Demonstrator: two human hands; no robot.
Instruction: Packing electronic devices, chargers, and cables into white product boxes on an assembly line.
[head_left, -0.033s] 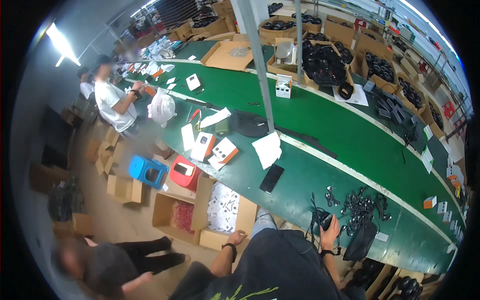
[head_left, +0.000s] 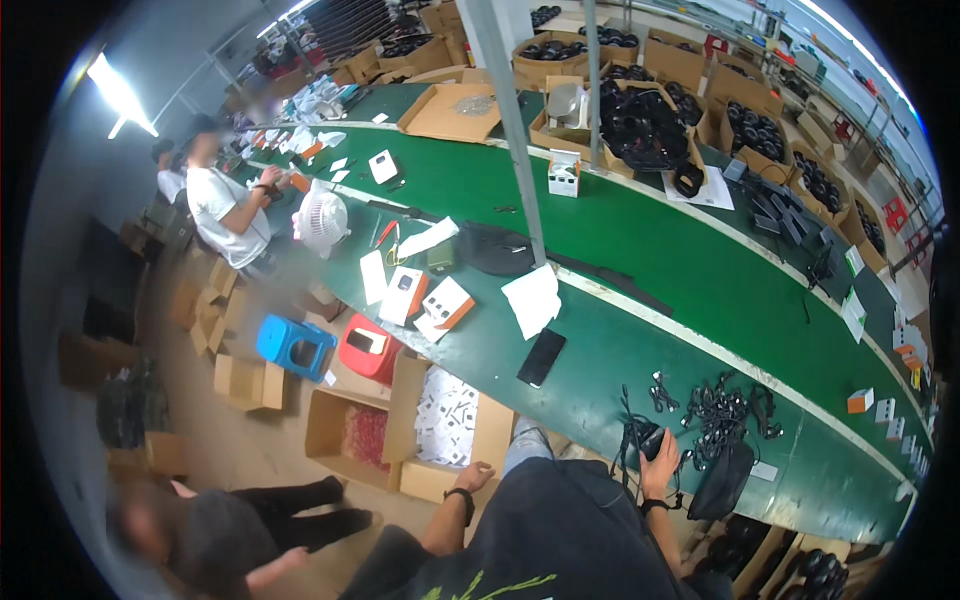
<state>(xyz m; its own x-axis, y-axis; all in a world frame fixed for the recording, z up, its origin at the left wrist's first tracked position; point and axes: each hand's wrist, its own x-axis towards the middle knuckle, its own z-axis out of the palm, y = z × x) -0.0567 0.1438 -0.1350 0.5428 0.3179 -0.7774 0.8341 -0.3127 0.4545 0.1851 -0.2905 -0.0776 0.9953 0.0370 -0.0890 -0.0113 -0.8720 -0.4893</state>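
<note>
My right hand (head_left: 661,466) rests at the near edge of the green bench, its fingers closed over a small black device (head_left: 651,441). Thin black cables (head_left: 633,430) trail from around it. To the right of that hand lie a heap of black coiled cables (head_left: 718,412) and a black pouch (head_left: 722,482) near the bench edge. My left hand (head_left: 476,476) hangs low beside an open carton of white printed slips (head_left: 446,415), fingers loosely apart and holding nothing. A black phone (head_left: 541,358) lies on the bench between my two hands, farther off.
Small white-and-orange boxes (head_left: 447,302), a white cloth (head_left: 533,301) and a white fan (head_left: 322,219) stand along the bench (head_left: 600,385). A metal post (head_left: 512,120) rises at the green belt (head_left: 640,240). Blue (head_left: 296,345) and red stools (head_left: 368,349) are left; one person (head_left: 230,545) is at lower left.
</note>
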